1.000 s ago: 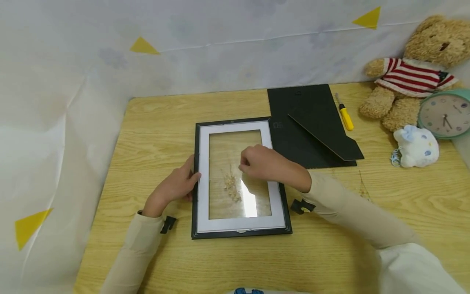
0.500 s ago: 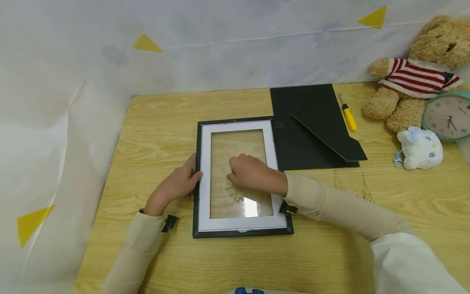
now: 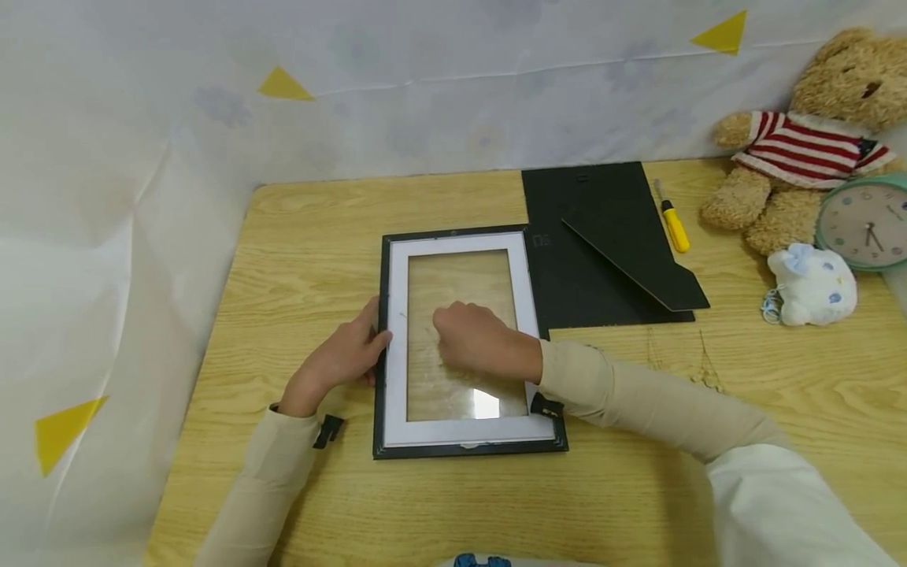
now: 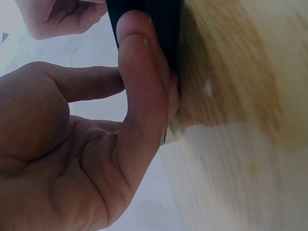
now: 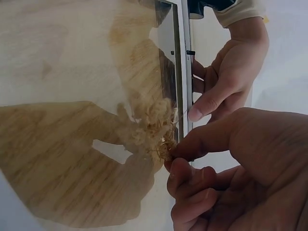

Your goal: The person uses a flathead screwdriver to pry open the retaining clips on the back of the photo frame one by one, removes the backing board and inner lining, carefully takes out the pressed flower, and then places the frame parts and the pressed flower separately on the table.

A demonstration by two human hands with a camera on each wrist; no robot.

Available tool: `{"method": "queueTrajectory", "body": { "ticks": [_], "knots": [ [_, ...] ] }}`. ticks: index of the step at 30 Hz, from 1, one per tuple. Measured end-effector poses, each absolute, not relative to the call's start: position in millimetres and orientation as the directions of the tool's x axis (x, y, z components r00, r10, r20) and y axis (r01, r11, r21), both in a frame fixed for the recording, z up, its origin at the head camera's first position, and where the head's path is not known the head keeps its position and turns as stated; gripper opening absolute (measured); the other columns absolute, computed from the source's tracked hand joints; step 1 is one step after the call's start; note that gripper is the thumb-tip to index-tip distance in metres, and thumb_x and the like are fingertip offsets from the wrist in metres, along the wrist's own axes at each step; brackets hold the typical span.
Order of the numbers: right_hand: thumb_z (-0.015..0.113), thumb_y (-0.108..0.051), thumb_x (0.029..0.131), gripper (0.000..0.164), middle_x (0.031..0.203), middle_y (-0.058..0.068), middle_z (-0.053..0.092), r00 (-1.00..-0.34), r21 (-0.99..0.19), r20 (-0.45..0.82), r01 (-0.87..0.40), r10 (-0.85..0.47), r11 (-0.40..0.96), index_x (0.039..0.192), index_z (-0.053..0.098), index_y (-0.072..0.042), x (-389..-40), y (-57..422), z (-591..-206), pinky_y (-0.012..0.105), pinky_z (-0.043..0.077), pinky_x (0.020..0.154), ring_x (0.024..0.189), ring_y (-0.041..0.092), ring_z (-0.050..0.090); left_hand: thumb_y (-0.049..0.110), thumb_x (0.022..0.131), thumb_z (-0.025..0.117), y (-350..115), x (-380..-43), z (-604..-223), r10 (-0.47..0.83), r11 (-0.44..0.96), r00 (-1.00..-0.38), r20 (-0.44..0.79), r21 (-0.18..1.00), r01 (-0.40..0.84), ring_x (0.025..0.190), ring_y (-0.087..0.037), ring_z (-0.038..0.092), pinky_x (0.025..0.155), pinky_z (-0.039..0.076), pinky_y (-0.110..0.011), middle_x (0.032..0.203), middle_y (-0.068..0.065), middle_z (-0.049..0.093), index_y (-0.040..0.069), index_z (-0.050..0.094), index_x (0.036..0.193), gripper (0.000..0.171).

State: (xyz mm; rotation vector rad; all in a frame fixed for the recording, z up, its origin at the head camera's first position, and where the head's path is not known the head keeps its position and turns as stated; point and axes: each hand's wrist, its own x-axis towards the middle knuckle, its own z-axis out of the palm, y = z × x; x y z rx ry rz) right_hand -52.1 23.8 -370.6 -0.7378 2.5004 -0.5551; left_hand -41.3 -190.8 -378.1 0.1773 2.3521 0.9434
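Observation:
A black picture frame [image 3: 380, 402] with a white mat [image 3: 464, 432] and clear glass [image 3: 460, 276] lies on the wooden table. My left hand [image 3: 342, 354] grips its left side, thumb on top and fingers at the outer edge; the left wrist view shows a finger against the black side. Over the middle of the glass, my right hand [image 3: 482, 340] pinches a small bunch of dried flowers [image 5: 166, 144] between thumb and fingertips. In the right wrist view the blooms are close over the glass, which mirrors them. The head view has most of the bunch hidden behind the hand.
A black backing board [image 3: 588, 276] with a raised stand flap [image 3: 648, 272] lies behind the frame to the right. Beside it are a yellow screwdriver [image 3: 675, 228], thin dried stems [image 3: 705, 366], a white plush toy [image 3: 815, 287], a teddy bear [image 3: 801, 153] and a round clock [image 3: 860, 216].
My right hand has moved left and slightly down over the glass, and its bunch of flowers has gone out of sight behind it in the head view. The left hand keeps its place.

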Motion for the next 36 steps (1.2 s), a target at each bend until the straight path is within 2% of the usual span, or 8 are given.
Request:
{"method": "queueTrajectory", "body": {
  "ticks": [8, 11, 14, 16, 23, 29, 36],
  "knots": [
    [0.047, -0.006, 0.077, 0.033, 0.049, -0.008, 0.014, -0.780, -0.564, -0.326, -0.294, -0.535, 0.772, 0.052, 0.030, -0.019, -51, 45, -365, 0.022, 0.015, 0.038, 0.044, 0.008, 0.013, 0.024, 0.099, 0.041, -191, -42, -379, 0.332, 0.751, -0.812, -0.480, 0.655, -0.080, 0.048, -0.024, 0.059, 0.044, 0.048, -0.036, 0.072, -0.012, 0.057, 0.016, -0.003, 0.148, 0.067],
    [0.049, -0.009, 0.078, 0.028, 0.048, -0.007, 0.028, -0.811, -0.586, -0.303, -0.254, -0.500, 0.769, 0.053, 0.041, -0.017, -46, 65, -354, 0.022, 0.023, 0.039, 0.043, 0.008, 0.023, 0.024, 0.099, 0.041, -190, -42, -378, 0.336, 0.750, -0.812, -0.477, 0.657, -0.076, 0.048, -0.024, 0.059, 0.044, 0.048, -0.036, 0.073, -0.012, 0.057, 0.016, -0.003, 0.148, 0.067],
    [0.053, -0.011, 0.080, 0.017, 0.056, -0.003, 0.047, -0.839, -0.616, -0.289, -0.205, -0.460, 0.761, 0.064, 0.055, -0.014, -38, 90, -344, 0.025, 0.034, 0.042, 0.045, 0.011, 0.040, 0.024, 0.099, 0.041, -190, -43, -378, 0.337, 0.746, -0.811, -0.478, 0.662, -0.080, 0.048, -0.024, 0.059, 0.044, 0.048, -0.037, 0.073, -0.013, 0.057, 0.017, -0.002, 0.148, 0.066],
    [0.055, -0.012, 0.082, 0.012, 0.062, -0.001, 0.054, -0.861, -0.623, -0.273, -0.182, -0.429, 0.761, 0.070, 0.059, -0.012, -31, 109, -341, 0.027, 0.039, 0.046, 0.049, 0.013, 0.046, 0.024, 0.099, 0.041, -190, -43, -379, 0.339, 0.742, -0.808, -0.481, 0.665, -0.084, 0.048, -0.024, 0.059, 0.044, 0.048, -0.037, 0.074, -0.013, 0.057, 0.018, -0.002, 0.148, 0.066],
    [0.057, -0.011, 0.083, 0.011, 0.062, 0.000, 0.054, -0.927, -0.587, -0.234, -0.105, -0.292, 0.803, 0.073, 0.061, -0.008, -3, 174, -347, 0.029, 0.038, 0.050, 0.049, 0.013, 0.044, 0.024, 0.099, 0.040, -192, -41, -380, 0.328, 0.748, -0.809, -0.488, 0.657, -0.092, 0.049, -0.024, 0.059, 0.045, 0.048, -0.036, 0.075, -0.014, 0.058, 0.020, -0.001, 0.148, 0.065],
    [0.056, -0.011, 0.082, 0.013, 0.060, 0.000, 0.053, -0.933, -0.536, -0.286, -0.032, -0.218, 0.844, 0.071, 0.061, -0.007, 18, 207, -362, 0.029, 0.035, 0.050, 0.048, 0.013, 0.042, 0.024, 0.099, 0.040, -194, -42, -380, 0.332, 0.750, -0.810, -0.484, 0.656, -0.084, 0.050, -0.023, 0.059, 0.046, 0.048, -0.035, 0.076, -0.014, 0.057, 0.020, -0.002, 0.148, 0.065],
    [0.055, -0.014, 0.083, 0.016, 0.060, -0.001, 0.052, -0.935, -0.486, -0.325, 0.036, -0.142, 0.873, 0.068, 0.059, -0.010, 37, 219, -378, 0.029, 0.034, 0.048, 0.049, 0.014, 0.042, 0.025, 0.099, 0.040, -192, -43, -383, 0.332, 0.756, -0.805, -0.492, 0.649, -0.085, 0.051, -0.022, 0.059, 0.047, 0.048, -0.035, 0.079, -0.014, 0.057, 0.017, -0.004, 0.148, 0.066]
  ]
}}
